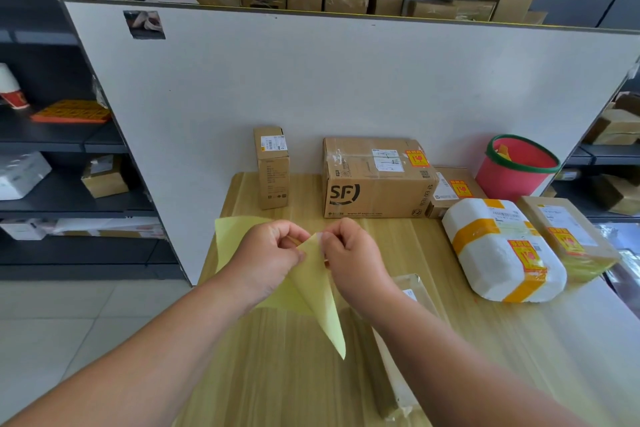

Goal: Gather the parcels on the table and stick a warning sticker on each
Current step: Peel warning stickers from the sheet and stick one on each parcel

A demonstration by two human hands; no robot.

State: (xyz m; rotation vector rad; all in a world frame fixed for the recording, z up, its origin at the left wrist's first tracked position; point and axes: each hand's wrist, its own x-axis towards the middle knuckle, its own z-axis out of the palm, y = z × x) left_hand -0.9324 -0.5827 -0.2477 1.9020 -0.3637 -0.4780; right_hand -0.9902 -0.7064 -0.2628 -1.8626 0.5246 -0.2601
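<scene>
The yellow sticker sheet (pixel 311 291) is pinched by the left hand (pixel 266 253) and the right hand (pixel 349 253) over the bench (pixel 294 381), while four parcels (pixel 502 253) on the right are stickered, the tall box (pixel 272 170) and the near parcel (pixel 414 291) seemingly not.

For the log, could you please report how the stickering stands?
Left hand and right hand pinch yellow sheet. Big box stickered, tall box not. Nothing in the way.
</scene>
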